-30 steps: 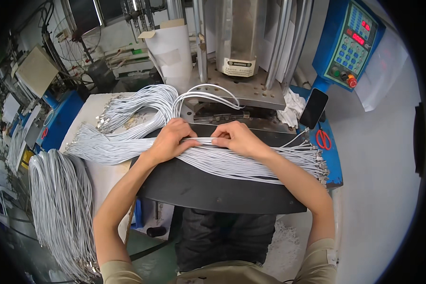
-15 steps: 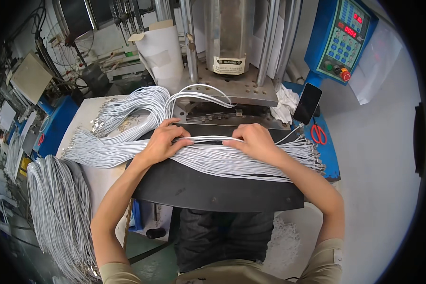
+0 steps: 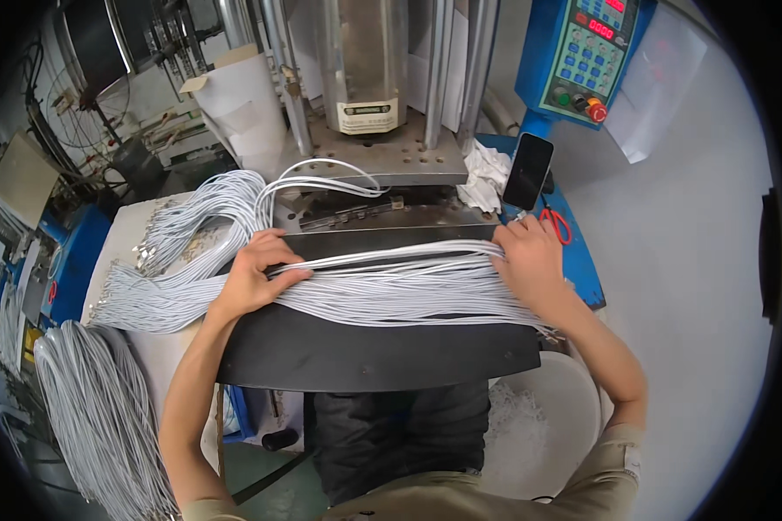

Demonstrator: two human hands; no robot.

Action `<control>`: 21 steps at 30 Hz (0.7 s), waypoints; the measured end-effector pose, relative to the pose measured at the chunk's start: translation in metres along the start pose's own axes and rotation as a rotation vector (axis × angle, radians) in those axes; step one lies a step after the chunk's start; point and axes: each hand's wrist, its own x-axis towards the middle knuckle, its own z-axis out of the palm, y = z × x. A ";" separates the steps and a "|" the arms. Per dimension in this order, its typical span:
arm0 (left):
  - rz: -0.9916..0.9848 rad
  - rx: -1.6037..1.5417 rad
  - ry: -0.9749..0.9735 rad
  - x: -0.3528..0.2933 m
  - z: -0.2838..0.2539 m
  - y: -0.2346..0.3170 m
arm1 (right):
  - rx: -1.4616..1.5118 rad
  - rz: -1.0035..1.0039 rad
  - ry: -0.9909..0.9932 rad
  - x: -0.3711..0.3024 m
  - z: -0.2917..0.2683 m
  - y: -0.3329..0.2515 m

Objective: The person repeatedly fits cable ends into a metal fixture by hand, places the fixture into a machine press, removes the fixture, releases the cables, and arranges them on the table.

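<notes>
A wide bundle of thin white cables point(image 3: 391, 300) lies left to right across a black curved board point(image 3: 365, 360). My left hand point(image 3: 261, 271) pinches several strands at the bundle's upper left, thumb pointing right. At the other side my right hand point(image 3: 530, 260) is closed round the same strands near their right ends, which it mostly hides. Between the hands these strands run slightly apart from the rest of the bundle. More looped white cables point(image 3: 235, 195) with metal ends lie beyond my left hand, some arching toward the metal mould point(image 3: 352, 213) under the press.
The steel press point(image 3: 365, 156) stands straight ahead. A phone point(image 3: 528, 171), red-handled scissors point(image 3: 556, 224) and a crumpled white cloth point(image 3: 484, 176) sit at the right, below a blue control box point(image 3: 582, 65). Grey cables point(image 3: 104, 417) hang at the left; a white tub point(image 3: 573, 417) stands below right.
My right hand has slid rightward along the strands to their right ends, widening the gap between my hands. My left hand keeps its pinch. The whole view has shifted a little.
</notes>
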 end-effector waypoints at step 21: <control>-0.351 -0.213 -0.167 0.014 -0.011 0.076 | -0.173 0.154 0.026 -0.029 -0.012 0.033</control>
